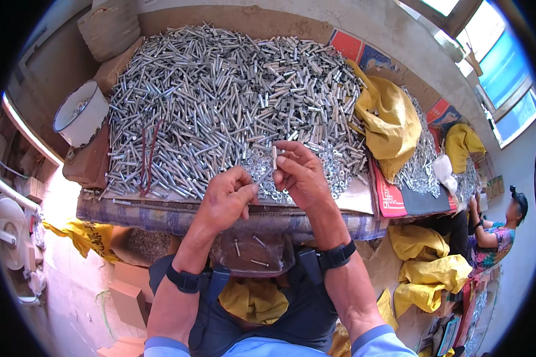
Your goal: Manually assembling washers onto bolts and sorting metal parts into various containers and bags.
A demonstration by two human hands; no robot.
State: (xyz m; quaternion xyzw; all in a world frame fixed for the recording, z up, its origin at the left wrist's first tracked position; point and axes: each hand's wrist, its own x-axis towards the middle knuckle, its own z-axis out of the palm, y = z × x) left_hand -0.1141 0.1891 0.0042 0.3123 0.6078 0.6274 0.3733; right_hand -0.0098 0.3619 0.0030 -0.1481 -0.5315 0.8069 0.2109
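Both of my hands are raised over the front edge of the work table (220, 221). My left hand (225, 199) is closed in a pinch on a slim metal bolt (264, 176), which slants up toward the other hand. Between thumb and fingers of my right hand (304, 177) is a short shiny metal sleeve (274, 156), held upright. The bolt's tip is close to the right fingertips; whether it touches the sleeve I cannot tell. Beneath and beside the hands lie small nuts and washers (335, 176). Behind them spreads a large heap of metal bolts and sleeves (220, 101).
A plastic-lined tray (253, 243) with several bolts sits at my lap. To the left are a white bucket (82, 113) and a red cord loop (149, 157). Yellow sacks (393, 119) lie on the right. Another person (497, 235) sits at the far right.
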